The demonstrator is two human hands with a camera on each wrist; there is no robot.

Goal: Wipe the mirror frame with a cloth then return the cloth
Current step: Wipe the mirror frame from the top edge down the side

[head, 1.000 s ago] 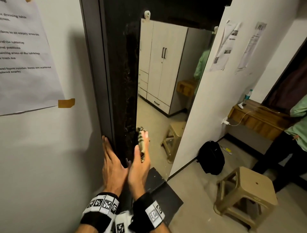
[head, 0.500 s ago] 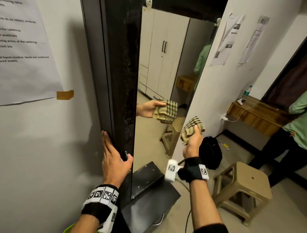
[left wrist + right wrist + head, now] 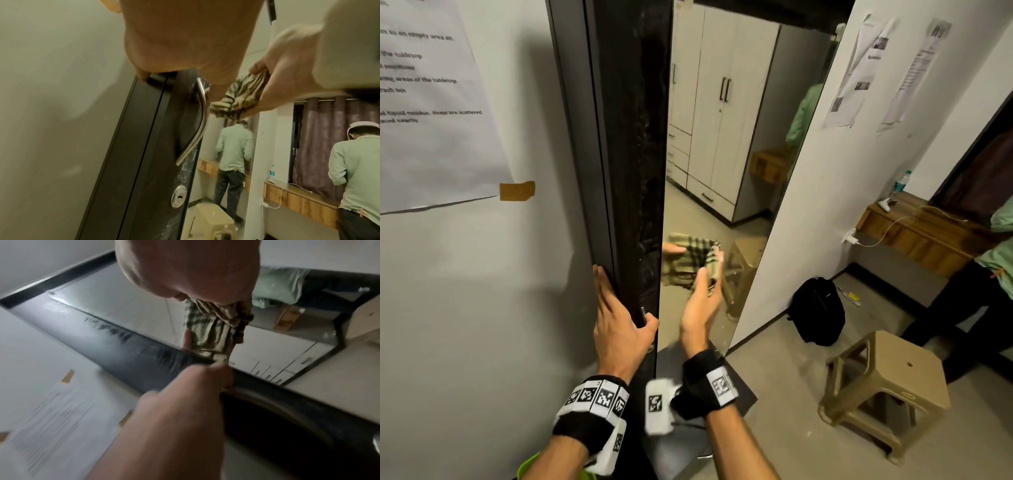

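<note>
Item one: our right hand (image 3: 700, 308), fingers curled round the checked cloth (image 3: 710, 265), which is bunched against the mirror glass (image 3: 722, 154) just beside the inner edge of the mirror frame (image 3: 643, 154) (its reflection shows directly behind it). From the left wrist view the cloth (image 3: 242, 97) hangs crumpled below the fingers (image 3: 287, 56).

Item two: our left hand (image 3: 619, 325), fingers laid straight up the outer edge of the frame, thumb hooked at the metal handle (image 3: 197, 123); a keyhole (image 3: 179, 196) sits lower on the same dark panel.

Item three: surroundings. Taped paper sheet (image 3: 431, 102) on the wall left of the frame; beige stool (image 3: 887, 387) and black backpack (image 3: 818, 311) on the floor at right; wooden shelf (image 3: 914, 229) along the far wall, a second person (image 3: 993, 270) beside it.
</note>
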